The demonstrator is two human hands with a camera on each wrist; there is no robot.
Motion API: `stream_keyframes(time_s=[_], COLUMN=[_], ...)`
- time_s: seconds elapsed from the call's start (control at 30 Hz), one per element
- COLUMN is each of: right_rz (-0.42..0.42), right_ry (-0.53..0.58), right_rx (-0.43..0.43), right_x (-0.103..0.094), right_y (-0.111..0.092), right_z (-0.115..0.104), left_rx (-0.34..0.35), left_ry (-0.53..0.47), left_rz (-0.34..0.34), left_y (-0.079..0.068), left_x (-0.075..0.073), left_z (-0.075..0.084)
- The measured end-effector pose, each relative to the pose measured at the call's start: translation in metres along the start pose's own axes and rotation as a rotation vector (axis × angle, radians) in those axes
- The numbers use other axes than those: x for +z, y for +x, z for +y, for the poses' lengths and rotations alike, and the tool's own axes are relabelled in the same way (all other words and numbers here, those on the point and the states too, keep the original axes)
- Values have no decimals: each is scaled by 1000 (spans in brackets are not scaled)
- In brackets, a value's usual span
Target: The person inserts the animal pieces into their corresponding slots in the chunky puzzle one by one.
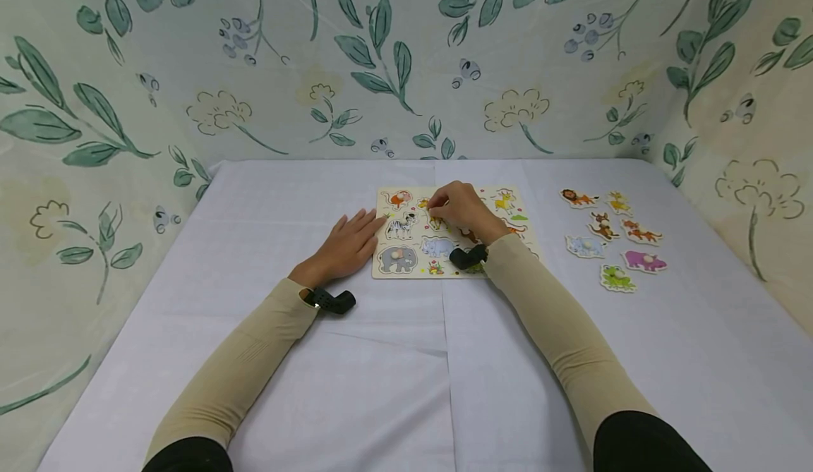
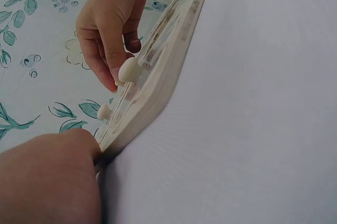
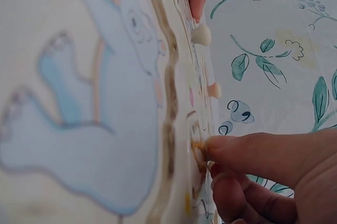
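Observation:
A wooden peg puzzle board point(image 1: 428, 272) printed with animals lies flat on the white table. My left hand point(image 1: 348, 241) rests at the board's left edge, fingers straight. Over the board's upper middle, my right hand point(image 1: 462, 209) pinches a small yellowish-orange puzzle piece point(image 3: 196, 153) between thumb and fingers; the fingers hide most of it, so which animal it is I cannot tell. Left of that hand, a zebra piece point(image 1: 400, 228), a red monkey piece point(image 1: 398, 199) and a grey elephant piece point(image 1: 397, 260) sit in the board. A pale knob point(image 2: 129, 70) stands up from it.
Loose animal pieces lie right of the board: a lion point(image 1: 576, 198), a purple hippo point(image 1: 644, 261), a green frog point(image 1: 617, 279), a blue animal point(image 1: 585, 246) and several others. Leaf-printed cloth point(image 1: 381, 56) hangs behind the table. Each wrist wears a black camera point(image 1: 336, 302).

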State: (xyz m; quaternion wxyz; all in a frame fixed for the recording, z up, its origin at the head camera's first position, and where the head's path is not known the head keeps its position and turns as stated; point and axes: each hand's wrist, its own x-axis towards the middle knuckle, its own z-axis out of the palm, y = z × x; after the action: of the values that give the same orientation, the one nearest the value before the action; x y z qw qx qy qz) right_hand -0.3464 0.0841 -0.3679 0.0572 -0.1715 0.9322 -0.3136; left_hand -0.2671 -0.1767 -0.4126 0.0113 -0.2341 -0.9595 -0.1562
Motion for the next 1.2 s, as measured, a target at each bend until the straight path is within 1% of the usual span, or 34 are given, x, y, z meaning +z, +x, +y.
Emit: stream_keyframes(time_s=[0.27, 0.6, 0.87, 1.07, 1.2], right_rz=[3, 12, 61, 89, 95], right_ry=[6, 34, 32, 43, 45], right_rx=[-10, 35, 3, -9, 15], right_x=[0, -8, -16, -22, -26], right_y=[-1, -2, -1, -3, -6], right_z=[1, 2, 3, 2, 4], left_rx=[6, 11, 2, 4, 14], left_ry=[-2, 3, 12, -2, 1], left_rz=[3, 0, -3, 3, -3], left_y=[0, 1, -1, -2, -1], left_x=[0, 0, -2, -3, -1], left_z=[0, -1, -3, -2, 0])
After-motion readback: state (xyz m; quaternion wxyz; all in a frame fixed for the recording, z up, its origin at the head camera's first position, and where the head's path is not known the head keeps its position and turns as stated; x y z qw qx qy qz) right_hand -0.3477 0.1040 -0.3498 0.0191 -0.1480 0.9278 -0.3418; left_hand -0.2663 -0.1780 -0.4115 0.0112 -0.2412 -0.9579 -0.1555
